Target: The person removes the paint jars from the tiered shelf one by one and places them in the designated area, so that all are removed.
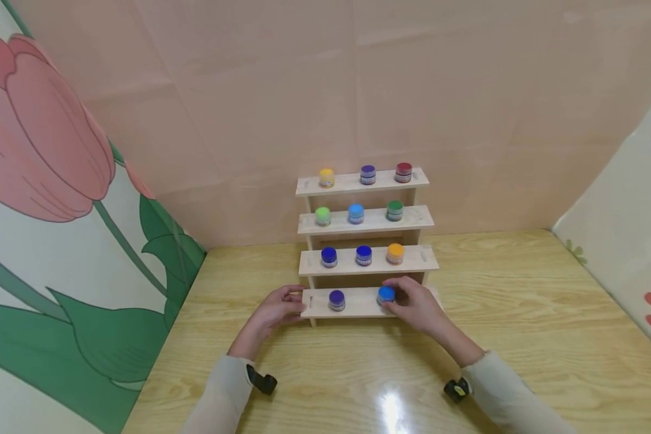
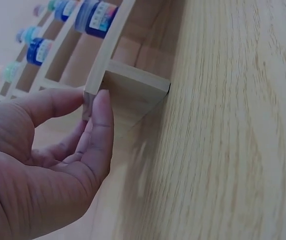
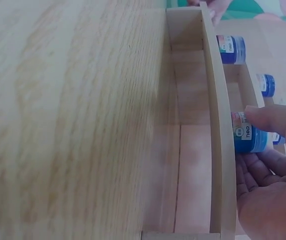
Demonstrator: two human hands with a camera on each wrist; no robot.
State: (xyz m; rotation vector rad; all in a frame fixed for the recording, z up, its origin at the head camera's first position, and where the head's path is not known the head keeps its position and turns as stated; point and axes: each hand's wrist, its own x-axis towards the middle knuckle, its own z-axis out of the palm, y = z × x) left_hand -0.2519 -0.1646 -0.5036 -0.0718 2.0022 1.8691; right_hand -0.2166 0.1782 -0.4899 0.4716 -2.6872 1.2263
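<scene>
My right hand (image 1: 418,307) has its thumb and fingers clamped on the blue jar (image 1: 386,295), which is right of centre at the bottom shelf (image 1: 360,304) of the wooden stand (image 1: 420,215). In the right wrist view my thumb lies against the jar's side, near its label; I cannot tell whether its base rests fully on the board. My left hand (image 1: 275,308) pinches the left end of that same shelf, thumb on one face and fingers on the other.

Between my hands, toward the left, a purple jar (image 1: 337,300) stands upright on the bottom shelf, apart from the blue one. The shelf above bears two dark blue jars (image 1: 329,257) and an orange jar (image 1: 395,254). Higher up are a lime jar (image 1: 322,216), a light blue jar (image 1: 355,213) and a green jar (image 1: 395,211); the top shelf (image 1: 349,182) carries a yellow jar (image 1: 327,178), a violet jar (image 1: 367,175) and a red jar (image 1: 404,172). The stand is on the worktop (image 1: 521,301), in front of a pinkish backdrop (image 1: 282,108).
</scene>
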